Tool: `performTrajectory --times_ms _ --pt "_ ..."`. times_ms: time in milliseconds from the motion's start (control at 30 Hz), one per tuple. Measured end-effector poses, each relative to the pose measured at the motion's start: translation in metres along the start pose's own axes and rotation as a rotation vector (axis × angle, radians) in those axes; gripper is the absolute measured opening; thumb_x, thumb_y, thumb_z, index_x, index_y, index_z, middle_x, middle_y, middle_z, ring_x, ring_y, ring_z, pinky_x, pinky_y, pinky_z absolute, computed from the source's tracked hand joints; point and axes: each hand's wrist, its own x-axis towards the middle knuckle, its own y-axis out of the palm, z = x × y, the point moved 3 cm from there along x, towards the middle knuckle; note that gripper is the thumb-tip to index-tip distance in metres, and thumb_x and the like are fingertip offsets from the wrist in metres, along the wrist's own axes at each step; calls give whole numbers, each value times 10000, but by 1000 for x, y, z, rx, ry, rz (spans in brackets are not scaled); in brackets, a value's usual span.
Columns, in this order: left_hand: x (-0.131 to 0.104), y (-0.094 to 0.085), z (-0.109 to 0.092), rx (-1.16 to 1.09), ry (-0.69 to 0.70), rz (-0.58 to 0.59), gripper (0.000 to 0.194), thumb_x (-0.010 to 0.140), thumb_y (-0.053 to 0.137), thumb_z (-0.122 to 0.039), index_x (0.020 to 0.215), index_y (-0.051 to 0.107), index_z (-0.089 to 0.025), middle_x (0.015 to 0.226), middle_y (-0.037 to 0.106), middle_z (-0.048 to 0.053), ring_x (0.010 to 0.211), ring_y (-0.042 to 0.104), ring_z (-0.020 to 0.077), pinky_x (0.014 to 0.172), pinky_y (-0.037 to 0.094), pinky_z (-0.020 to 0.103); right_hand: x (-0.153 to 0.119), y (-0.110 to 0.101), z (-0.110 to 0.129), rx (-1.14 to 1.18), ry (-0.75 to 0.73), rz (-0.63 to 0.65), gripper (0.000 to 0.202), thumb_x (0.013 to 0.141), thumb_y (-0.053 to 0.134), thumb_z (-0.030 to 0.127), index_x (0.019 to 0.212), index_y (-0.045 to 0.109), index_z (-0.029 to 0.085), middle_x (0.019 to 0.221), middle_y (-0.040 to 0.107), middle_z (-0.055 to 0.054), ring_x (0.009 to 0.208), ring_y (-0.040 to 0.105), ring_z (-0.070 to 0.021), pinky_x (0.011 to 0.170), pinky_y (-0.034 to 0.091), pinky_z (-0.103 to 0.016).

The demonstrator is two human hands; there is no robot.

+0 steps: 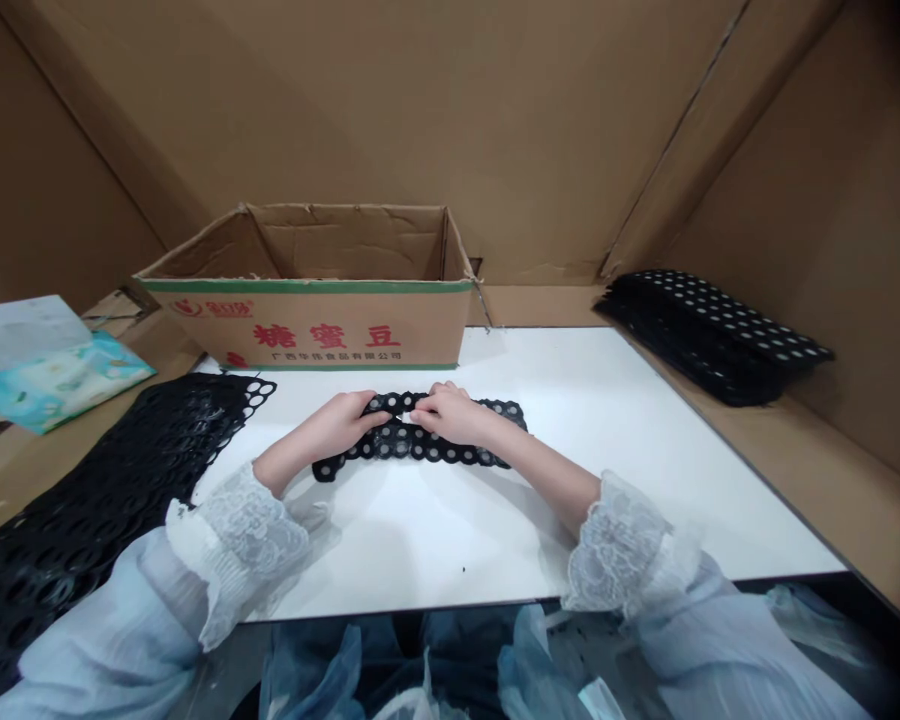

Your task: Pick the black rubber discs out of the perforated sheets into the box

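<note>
A strip of black fabric with rows of round holes [427,446] lies across the white tabletop in front of me. My left hand [347,420] pinches its upper edge left of the middle, thumb and fingers together. Just to the right, my right hand [450,412] grips the same upper edge, its fingers curled over the fabric. A small gap shows in the fabric between the two hands. The strip's left end hangs a little lower, and its right end passes behind my right wrist.
Behind the hands stands an open cardboard box [322,325] with red lettering. Black holed fabric [120,480] spreads along the left side. A tissue pack [64,375] sits at the far left. Folded dotted black fabric [712,330] is stacked at the right. Cardboard walls surround the white table [630,440].
</note>
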Motion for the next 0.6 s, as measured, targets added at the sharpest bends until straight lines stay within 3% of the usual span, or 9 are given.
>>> performTrajectory --times_ms 133,267,400,600 --pt "2 4 2 -76 -34 64 328 773 367 -462 646 444 -170 645 546 17 602 484 158 557 332 251 -8 -3 2 14 -45 92 325 786 430 388 595 599 185 829 437 -71 936 376 -212 862 287 -349" --pt "0 -1 1 -125 -71 177 372 738 388 -497 613 468 -156 575 493 -5 534 427 125 504 304 235 -11 2 6 -20 -27 -4 316 788 420 394 644 614 191 846 418 -72 938 350 -220 857 285 -372" --pt "-4 -5 0 -207 -101 337 320 635 528 -467 641 510 -148 604 516 -14 534 434 117 472 300 216 -13 5 11 -47 -27 -64 332 797 405 393 636 612 188 827 405 -67 911 341 -213 835 285 -365" --pt "-5 0 4 -258 -135 260 274 626 536 -424 623 503 -152 589 518 -23 541 452 122 479 316 211 -15 9 18 -89 -17 -106 341 800 411 376 607 606 175 815 407 -70 887 346 -208 806 280 -362"
